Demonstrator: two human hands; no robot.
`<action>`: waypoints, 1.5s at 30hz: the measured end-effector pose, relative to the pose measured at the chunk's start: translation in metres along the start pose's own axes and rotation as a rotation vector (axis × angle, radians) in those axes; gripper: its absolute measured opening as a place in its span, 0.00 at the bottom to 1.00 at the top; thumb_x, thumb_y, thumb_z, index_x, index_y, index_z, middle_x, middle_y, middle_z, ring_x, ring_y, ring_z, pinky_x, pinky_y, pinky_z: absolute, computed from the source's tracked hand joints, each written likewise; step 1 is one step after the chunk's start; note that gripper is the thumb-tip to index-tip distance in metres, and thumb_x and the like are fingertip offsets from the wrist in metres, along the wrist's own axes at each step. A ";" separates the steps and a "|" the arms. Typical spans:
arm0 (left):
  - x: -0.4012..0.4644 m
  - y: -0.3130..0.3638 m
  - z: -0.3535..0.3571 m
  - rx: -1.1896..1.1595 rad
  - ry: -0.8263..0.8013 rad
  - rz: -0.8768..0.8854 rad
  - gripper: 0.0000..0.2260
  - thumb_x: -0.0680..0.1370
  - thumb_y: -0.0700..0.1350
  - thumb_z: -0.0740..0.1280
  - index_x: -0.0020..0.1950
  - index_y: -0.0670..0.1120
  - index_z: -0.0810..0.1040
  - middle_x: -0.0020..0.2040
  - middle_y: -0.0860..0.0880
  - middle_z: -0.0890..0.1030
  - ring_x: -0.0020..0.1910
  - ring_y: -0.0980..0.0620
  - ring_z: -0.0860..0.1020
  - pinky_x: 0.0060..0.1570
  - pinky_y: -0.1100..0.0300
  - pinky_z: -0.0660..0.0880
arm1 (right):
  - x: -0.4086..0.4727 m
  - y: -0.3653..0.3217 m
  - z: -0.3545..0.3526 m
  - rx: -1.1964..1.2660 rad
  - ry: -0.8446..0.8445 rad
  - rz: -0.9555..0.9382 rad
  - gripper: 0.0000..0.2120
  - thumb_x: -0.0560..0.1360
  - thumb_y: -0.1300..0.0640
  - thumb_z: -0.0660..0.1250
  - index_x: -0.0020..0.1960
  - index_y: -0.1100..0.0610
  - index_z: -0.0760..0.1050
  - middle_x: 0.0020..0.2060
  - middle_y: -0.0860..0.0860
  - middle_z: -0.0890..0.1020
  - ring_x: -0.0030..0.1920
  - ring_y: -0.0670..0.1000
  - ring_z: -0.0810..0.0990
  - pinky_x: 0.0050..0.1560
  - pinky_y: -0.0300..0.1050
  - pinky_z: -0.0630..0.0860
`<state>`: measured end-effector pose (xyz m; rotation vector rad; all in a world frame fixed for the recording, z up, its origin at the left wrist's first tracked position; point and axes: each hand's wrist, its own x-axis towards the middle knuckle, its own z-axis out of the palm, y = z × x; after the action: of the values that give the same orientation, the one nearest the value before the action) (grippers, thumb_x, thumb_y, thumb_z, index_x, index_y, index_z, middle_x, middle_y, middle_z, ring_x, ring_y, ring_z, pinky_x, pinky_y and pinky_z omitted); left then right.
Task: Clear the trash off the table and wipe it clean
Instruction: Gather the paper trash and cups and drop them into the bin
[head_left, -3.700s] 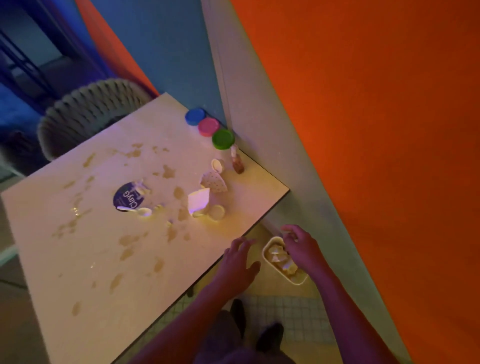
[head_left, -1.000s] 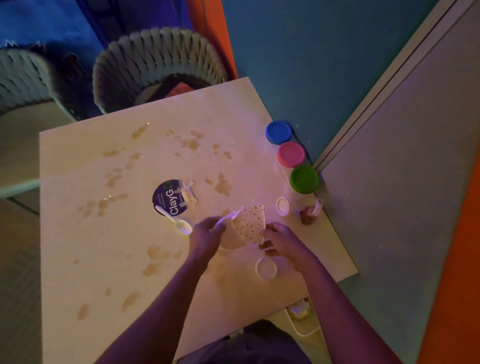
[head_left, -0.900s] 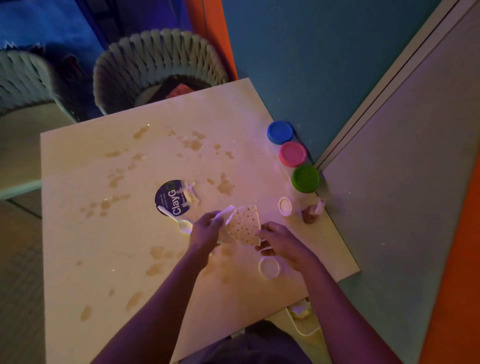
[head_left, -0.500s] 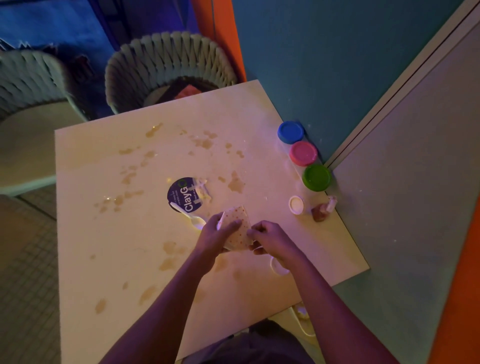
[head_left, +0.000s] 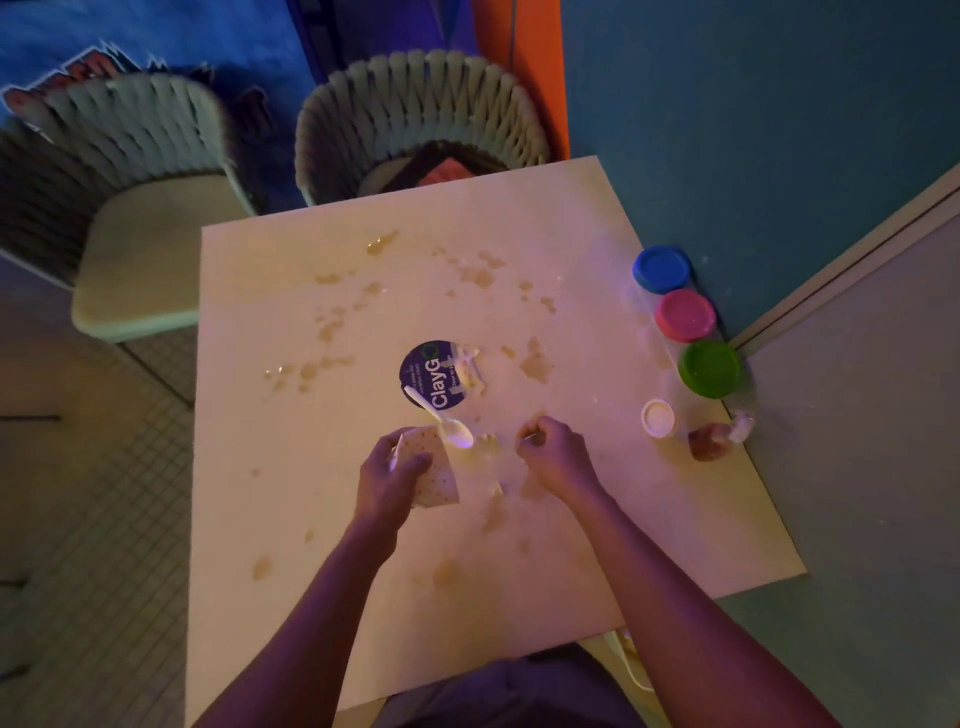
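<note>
From the head camera, the left hand (head_left: 390, 480) gripped a dotted paper scrap (head_left: 435, 475) just above the stained tabletop (head_left: 322, 467). The right hand (head_left: 558, 457) was beside it with fingers curled; whether it pinched something small, I could not tell. A white plastic spoon (head_left: 441, 420) lay between the hands, its handle over a round dark lid (head_left: 434, 374) marked "ClayG". Near the right edge stood a blue tub (head_left: 661, 268), a pink tub (head_left: 684, 315) and a green tub (head_left: 710, 369), with a small white cap (head_left: 657, 417) nearby.
</note>
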<state>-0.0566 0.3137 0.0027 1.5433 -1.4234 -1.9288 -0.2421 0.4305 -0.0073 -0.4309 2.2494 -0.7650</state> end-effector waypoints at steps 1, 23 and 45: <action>0.001 -0.001 -0.006 -0.004 0.014 -0.006 0.18 0.67 0.46 0.70 0.57 0.52 0.80 0.50 0.46 0.83 0.44 0.46 0.82 0.40 0.48 0.81 | 0.003 -0.004 0.004 -0.042 0.010 -0.018 0.05 0.72 0.54 0.67 0.47 0.50 0.80 0.46 0.50 0.85 0.49 0.53 0.82 0.48 0.42 0.75; 0.022 -0.020 -0.046 0.078 -0.006 0.002 0.14 0.75 0.40 0.71 0.57 0.56 0.81 0.52 0.47 0.84 0.46 0.48 0.83 0.45 0.47 0.83 | 0.002 -0.001 0.031 -0.100 0.010 0.041 0.10 0.69 0.65 0.67 0.40 0.54 0.84 0.35 0.47 0.82 0.40 0.47 0.79 0.41 0.36 0.70; 0.005 -0.026 -0.038 0.066 -0.038 0.037 0.15 0.74 0.42 0.71 0.58 0.56 0.80 0.51 0.50 0.84 0.41 0.56 0.83 0.38 0.56 0.80 | -0.025 0.022 0.066 -0.247 0.115 -0.060 0.03 0.74 0.58 0.68 0.46 0.57 0.80 0.44 0.54 0.83 0.50 0.57 0.78 0.47 0.48 0.76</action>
<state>-0.0167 0.3026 -0.0195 1.5049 -1.5350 -1.9177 -0.1789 0.4344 -0.0460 -0.5861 2.4597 -0.5548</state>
